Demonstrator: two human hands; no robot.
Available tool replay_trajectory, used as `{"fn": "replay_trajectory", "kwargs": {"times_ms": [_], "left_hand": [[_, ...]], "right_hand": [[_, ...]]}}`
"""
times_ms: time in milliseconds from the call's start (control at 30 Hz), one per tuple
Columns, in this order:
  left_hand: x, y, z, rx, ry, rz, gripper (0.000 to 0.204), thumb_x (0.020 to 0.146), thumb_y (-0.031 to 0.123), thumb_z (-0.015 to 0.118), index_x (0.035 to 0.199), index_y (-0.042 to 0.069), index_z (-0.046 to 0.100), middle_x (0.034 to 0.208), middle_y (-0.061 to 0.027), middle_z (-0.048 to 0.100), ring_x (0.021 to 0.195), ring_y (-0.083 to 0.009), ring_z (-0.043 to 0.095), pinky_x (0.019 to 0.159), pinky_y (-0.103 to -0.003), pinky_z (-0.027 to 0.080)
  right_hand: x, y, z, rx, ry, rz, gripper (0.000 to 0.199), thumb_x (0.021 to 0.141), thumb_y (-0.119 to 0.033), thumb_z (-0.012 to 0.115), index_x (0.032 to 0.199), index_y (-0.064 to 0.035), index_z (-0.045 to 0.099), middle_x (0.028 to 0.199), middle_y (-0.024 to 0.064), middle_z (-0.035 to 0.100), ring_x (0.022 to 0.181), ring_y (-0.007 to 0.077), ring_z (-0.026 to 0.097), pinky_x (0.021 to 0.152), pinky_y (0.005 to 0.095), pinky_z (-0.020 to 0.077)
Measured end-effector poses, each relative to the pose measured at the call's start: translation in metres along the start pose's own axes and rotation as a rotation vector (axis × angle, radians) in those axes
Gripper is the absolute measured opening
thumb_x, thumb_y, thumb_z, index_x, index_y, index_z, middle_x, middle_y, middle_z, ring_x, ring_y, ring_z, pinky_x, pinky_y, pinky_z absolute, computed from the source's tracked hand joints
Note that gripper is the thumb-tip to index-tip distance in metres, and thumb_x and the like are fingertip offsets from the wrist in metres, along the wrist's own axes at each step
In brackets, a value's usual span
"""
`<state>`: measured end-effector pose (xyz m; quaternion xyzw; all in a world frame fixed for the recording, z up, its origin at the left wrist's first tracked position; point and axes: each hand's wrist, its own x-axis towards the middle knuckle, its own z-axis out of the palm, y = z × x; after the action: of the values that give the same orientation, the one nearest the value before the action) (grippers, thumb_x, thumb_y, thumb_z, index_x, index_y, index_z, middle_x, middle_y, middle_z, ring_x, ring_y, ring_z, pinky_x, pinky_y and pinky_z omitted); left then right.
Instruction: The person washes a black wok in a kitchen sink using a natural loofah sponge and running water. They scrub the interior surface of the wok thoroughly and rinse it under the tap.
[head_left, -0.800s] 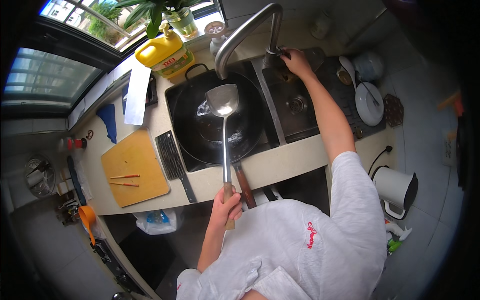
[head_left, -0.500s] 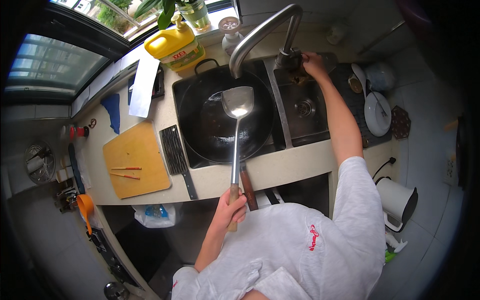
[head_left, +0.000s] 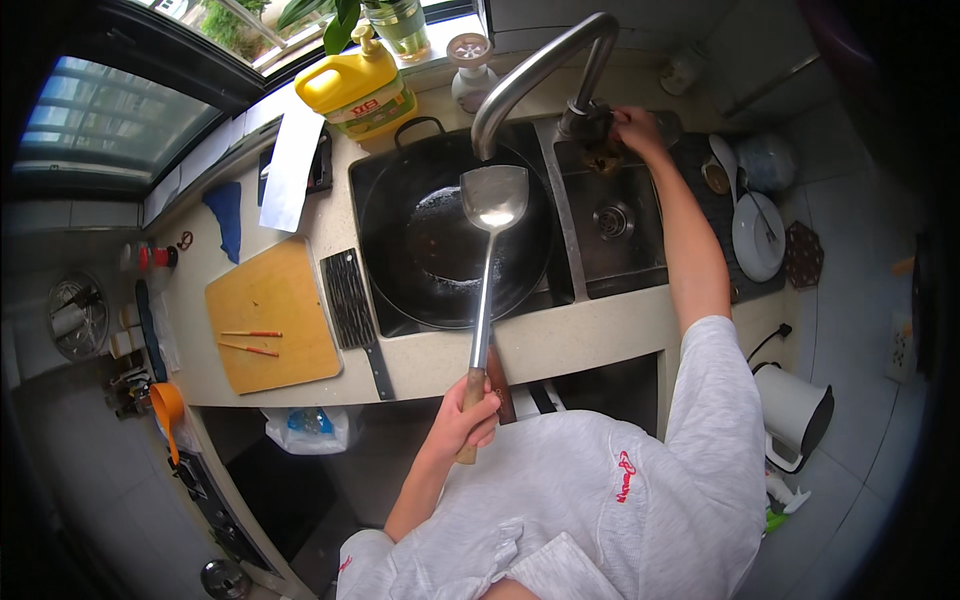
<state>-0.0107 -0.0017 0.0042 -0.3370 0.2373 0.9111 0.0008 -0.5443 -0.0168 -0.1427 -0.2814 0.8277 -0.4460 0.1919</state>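
Observation:
My left hand (head_left: 466,418) is closed round the wooden handle of a metal wok spatula (head_left: 496,198). The blade hangs over a black wok (head_left: 405,235) lying in the left sink basin, just below the mouth of the curved faucet (head_left: 545,62). I cannot make out any water at the spout. My right hand (head_left: 638,132) reaches out to the faucet's base and grips the faucet lever there; part of its fingers is hidden. A brown clump (head_left: 601,158) sits below that hand at the back of the right basin (head_left: 630,262).
Left of the sink lie a cleaver (head_left: 347,298) and a wooden cutting board (head_left: 270,345) with chopsticks (head_left: 252,334). A yellow jug (head_left: 358,92) and a white pump bottle (head_left: 472,85) stand behind. A white plate (head_left: 757,240) rests at the right; a white kettle (head_left: 790,410) is lower down.
The spatula's blade has shifted slightly right and up, staying beneath the spout. My right hand remains at the faucet's base. The whole view has drifted a little.

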Motion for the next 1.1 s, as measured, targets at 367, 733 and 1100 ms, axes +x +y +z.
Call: {"fn": "replay_trajectory", "kwargs": {"times_ms": [367,733,1100], "left_hand": [[0.004,0.006,0.002,-0.001,-0.028,0.011,0.017,0.093,0.006,0.058,0.100,0.010,0.042,0.070,0.0008,0.047,0.038,-0.0038,0.034,0.037,-0.022,0.030],[0.008,-0.001,-0.002,-0.067,0.045,-0.042,0.018,0.094,0.009,0.059,0.097,0.011,0.041,0.067,0.0018,0.044,0.042,-0.0056,0.037,0.040,-0.023,0.035],[0.008,-0.023,-0.014,-0.054,0.083,-0.138,0.018,0.098,0.021,0.055,0.092,0.012,0.040,0.066,0.0022,0.039,0.041,-0.0054,0.035,0.036,-0.023,0.032]], "right_hand": [[0.004,0.014,-0.002,0.108,0.046,0.124,0.030,0.088,-0.012,0.059,0.115,-0.0017,0.063,0.073,0.0091,0.063,0.064,0.0158,0.064,0.056,0.0315,0.0490],[-0.303,-0.128,0.090,0.478,-0.657,0.594,0.065,0.097,-0.056,0.041,0.113,0.0034,0.062,0.084,0.0126,0.067,0.064,0.0148,0.065,0.053,0.0245,0.0500],[-0.254,-0.133,0.140,-0.154,0.034,-0.258,0.030,0.080,-0.015,0.069,0.106,-0.0030,0.062,0.106,0.0131,0.061,0.100,0.0321,0.059,0.083,0.0398,0.0498]]}}
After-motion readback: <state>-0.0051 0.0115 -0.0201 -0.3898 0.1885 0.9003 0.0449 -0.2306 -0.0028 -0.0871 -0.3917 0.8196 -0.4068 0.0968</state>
